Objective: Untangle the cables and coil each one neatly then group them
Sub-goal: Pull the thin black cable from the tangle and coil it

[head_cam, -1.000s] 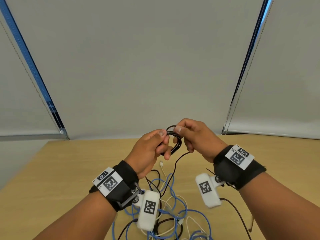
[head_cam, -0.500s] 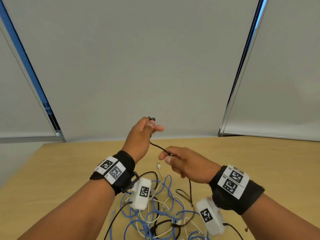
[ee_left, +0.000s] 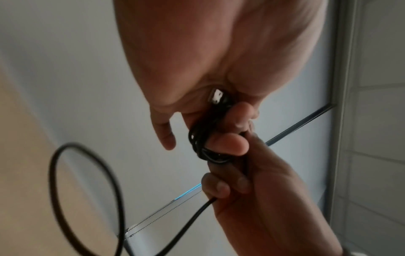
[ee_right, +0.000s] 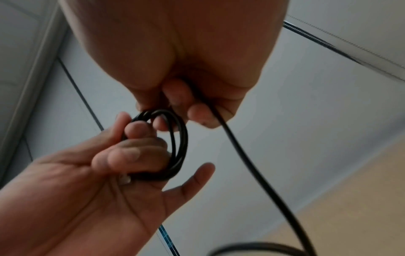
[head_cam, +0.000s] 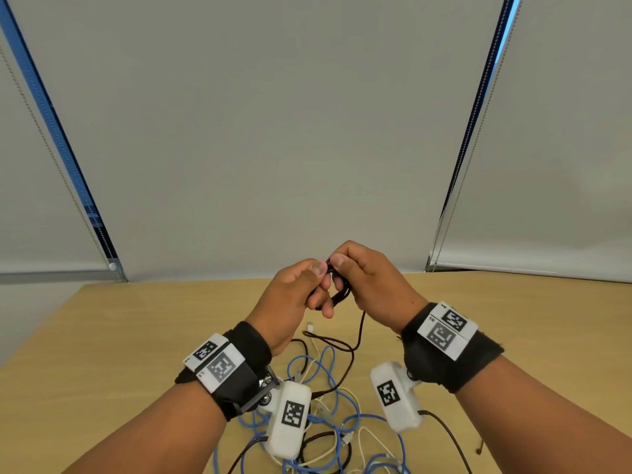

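Above the table, both hands meet on a thin black cable (head_cam: 342,294). My left hand (head_cam: 313,285) holds a small coil of it (ee_left: 197,140) looped round its curled fingers, with the cable's USB plug (ee_left: 217,96) tucked against the palm. My right hand (head_cam: 347,270) pinches the same cable at the top of the coil (ee_right: 178,142). The free strand (ee_right: 241,155) runs out of the right hand and drops to the table. There it joins a tangle of blue (head_cam: 328,367), white and black cables below my wrists.
The wooden table (head_cam: 119,336) runs out to both sides of the tangle. A white plug end (head_cam: 310,326) lies just beyond the pile. Grey roller blinds (head_cam: 273,131) hang behind the table's far edge.
Half a second ago my right hand was lower, drawing the black strand down away from the left. It has risen back to the left hand and laid the strand onto the coil.
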Tool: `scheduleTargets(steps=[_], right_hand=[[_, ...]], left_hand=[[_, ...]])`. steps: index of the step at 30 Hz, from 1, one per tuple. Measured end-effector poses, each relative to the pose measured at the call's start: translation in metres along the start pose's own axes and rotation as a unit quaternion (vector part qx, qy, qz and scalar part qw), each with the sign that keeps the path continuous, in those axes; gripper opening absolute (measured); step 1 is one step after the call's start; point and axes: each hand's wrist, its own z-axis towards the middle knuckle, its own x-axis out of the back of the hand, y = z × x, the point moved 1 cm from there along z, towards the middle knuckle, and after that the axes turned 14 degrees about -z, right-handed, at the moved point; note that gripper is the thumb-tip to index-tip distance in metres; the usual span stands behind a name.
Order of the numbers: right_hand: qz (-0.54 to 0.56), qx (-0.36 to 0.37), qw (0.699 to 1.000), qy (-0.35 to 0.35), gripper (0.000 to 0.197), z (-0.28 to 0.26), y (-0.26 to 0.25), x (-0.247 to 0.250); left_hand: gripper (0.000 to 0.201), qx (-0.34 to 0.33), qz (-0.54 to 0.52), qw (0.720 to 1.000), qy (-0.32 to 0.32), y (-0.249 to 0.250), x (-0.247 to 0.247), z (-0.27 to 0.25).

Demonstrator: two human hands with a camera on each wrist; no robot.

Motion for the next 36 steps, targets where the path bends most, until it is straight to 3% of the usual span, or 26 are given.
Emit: scheduleTargets(steps=[5,11,14,17,21,24,27,30,32,34,36], right_hand=[[-0.058,0.002,0.998,0.019,0.023,0.001,-0.006,-0.005],[0.007,-0.001,0.999,-0.032,0.02,0.001,0.002,0.009],[0.069,-0.03,0.996,-0.036,0.012,0.002,0.017,0.022],[0.092,-0.079,0.991,-0.059,0.011,-0.005,0.039,0.021],[0.033,-0.087,0.986,-0.139,0.02,-0.021,0.05,-0.006],[0.012,-0.089,0.969,-0.231,0.02,-0.037,0.045,-0.029],[-0.004,-0.084,0.964,-0.253,0.017,-0.049,0.033,-0.026],[-0.06,-0.026,0.983,-0.173,0.018,-0.04,0.017,0.0],[-0.082,-0.022,0.991,-0.106,0.02,-0.028,0.012,0.016],[-0.056,-0.039,0.996,-0.063,0.023,-0.019,0.01,0.024],[0.012,-0.072,0.996,-0.042,0.024,-0.014,0.01,0.025]], left_hand=[[0.037,-0.018,0.009,0.999,0.029,-0.005,-0.001,-0.003],[0.036,0.009,-0.009,1.0,0.018,-0.003,-0.004,-0.009],[0.036,-0.002,-0.085,0.995,0.044,0.006,-0.003,-0.01],[0.035,-0.023,-0.211,0.972,0.096,0.02,0.003,-0.004],[0.037,-0.064,-0.29,0.948,0.119,0.027,0.003,0.007],[0.033,-0.104,-0.195,0.962,0.161,0.022,0.006,0.017],[0.028,-0.116,0.078,0.973,0.185,0.013,0.02,0.024],[0.028,-0.074,0.287,0.947,0.128,-0.006,0.028,0.02],[0.029,-0.037,0.328,0.943,0.045,-0.018,0.023,0.012],[0.033,0.012,0.25,0.968,-0.029,-0.024,0.011,0.005],[0.038,0.047,0.121,0.99,-0.059,-0.022,0.002,0.001]])
